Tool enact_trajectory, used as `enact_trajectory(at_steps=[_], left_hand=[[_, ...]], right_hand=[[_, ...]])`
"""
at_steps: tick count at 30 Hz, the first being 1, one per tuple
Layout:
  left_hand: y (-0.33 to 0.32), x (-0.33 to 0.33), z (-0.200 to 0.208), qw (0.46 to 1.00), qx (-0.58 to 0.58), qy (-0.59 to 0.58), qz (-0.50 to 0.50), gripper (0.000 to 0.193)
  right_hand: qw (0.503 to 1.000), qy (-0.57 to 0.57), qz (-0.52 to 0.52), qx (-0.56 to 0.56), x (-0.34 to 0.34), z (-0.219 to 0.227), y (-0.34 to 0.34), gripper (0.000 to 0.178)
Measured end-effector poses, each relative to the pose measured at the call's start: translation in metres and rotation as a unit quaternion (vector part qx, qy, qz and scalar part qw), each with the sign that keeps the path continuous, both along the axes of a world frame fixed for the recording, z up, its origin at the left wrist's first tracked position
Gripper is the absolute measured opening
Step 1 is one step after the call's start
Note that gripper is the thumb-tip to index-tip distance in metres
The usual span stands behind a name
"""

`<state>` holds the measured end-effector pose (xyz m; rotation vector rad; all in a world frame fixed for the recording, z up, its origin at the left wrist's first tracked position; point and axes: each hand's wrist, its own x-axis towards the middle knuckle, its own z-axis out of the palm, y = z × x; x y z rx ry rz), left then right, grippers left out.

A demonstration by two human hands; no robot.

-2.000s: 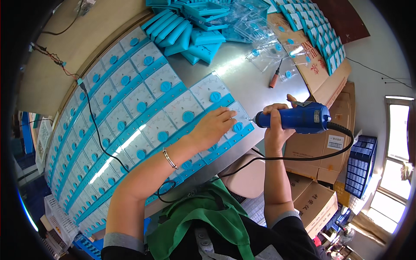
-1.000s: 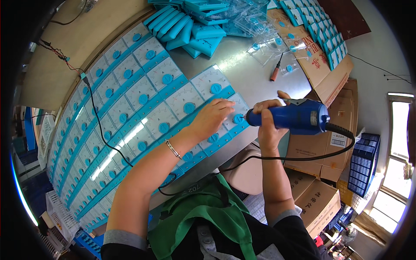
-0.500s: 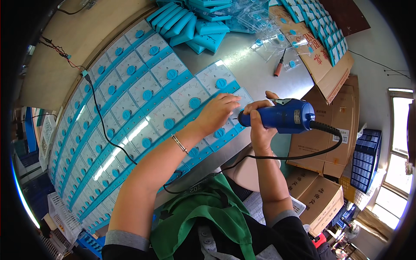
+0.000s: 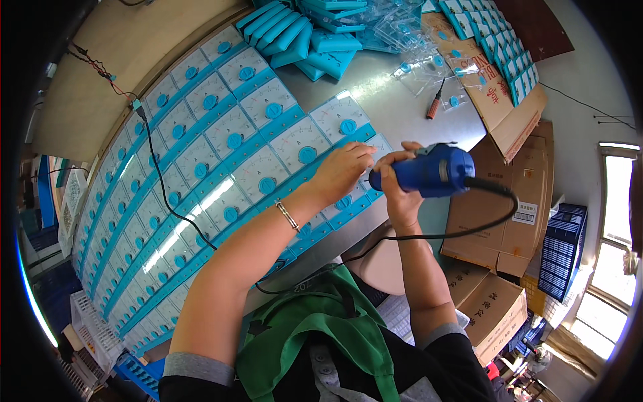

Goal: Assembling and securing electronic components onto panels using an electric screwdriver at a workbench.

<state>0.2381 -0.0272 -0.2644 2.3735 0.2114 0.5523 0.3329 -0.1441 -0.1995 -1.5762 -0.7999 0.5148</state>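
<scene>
Blue power driver point(image 4: 429, 173) is gripped in R hand point(image 4: 400, 195), just R of frame ctr: fingers + thumb are wrapped round its front end, nose aimed L. Prob. held that far fwd so the nose can be steered finely; bit tip is too small to make out, so contact w/ the work can't be told. L hand point(image 4: 343, 171) is laid over the end meter point(image 4: 379, 142), approx. frame ctr, at R end of the rows; fingers are bent + close together, not spread. Whether an edge is pinched can't be told, underside hidden. Likely placed there to steady the meter vs. the driver nose just beside it.

Other meters point(image 4: 234, 141), w/ white dials, teal strips + round knobs, are laid edge to edge in rows on table point(image 4: 392, 110), ctr to lower L; strips are all turned the same way, prob. for easy reach along a row. Black cord point(image 4: 429, 236) is looped R of the driver and run across R wrist, seemingly w/ slack for free movement. Teal housings point(image 4: 288, 50) are heaped at top ctr, clear covers point(image 4: 416, 70) just R of them, prob. to leave working room. Hand screwdriver point(image 4: 434, 108), red-brown handle, is set down nearby, upper R.
</scene>
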Motion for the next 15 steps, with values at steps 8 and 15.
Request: enact_trajectory(at_steps=[8, 15], left_hand=[[-0.010, -0.067, 0.025, 0.997, 0.032, 0.003, 0.075, 0.032], [-0.018, -0.090, 0.012, 0.991, -0.011, 0.052, 0.120, 0.033]], right_hand=[[0.998, 0.024, -0.018, 0.055, -0.016, 0.006, -0.010, 0.009], [0.998, 0.013, -0.005, 0.068, -0.016, 0.003, -0.005, 0.005]])
